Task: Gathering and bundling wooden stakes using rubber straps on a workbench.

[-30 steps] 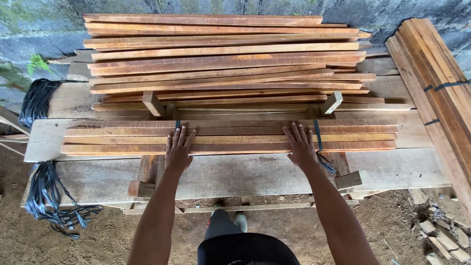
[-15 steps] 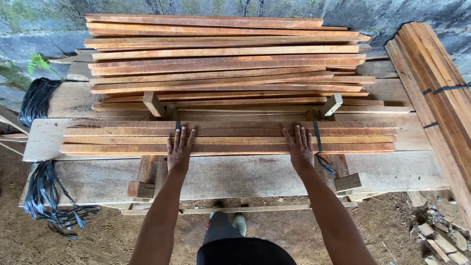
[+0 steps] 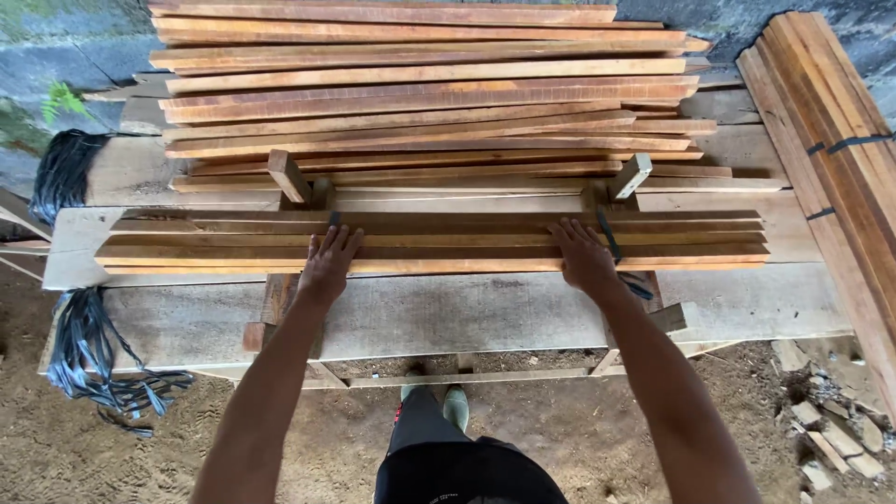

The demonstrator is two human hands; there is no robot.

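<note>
Both hands lay flat, fingers spread, gripping nothing: the left hand (image 3: 329, 266) and right hand (image 3: 583, 257) pressed on a low row of long, rough-sawn reddish slats (image 3: 439, 241) across mid-frame. The slats rested on a pale, worn plank bench (image 3: 467, 308). A taller slat stack (image 3: 429, 93) filled the upper frame; black straps (image 3: 93, 359) hung lower left.

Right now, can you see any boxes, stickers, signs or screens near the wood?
None in view.
Closest thing to a package: strapped bundle of planks, far right, long orange-brown boards with dark bands.
Loose black straps, hanging at the left, thin and shiny.
</note>
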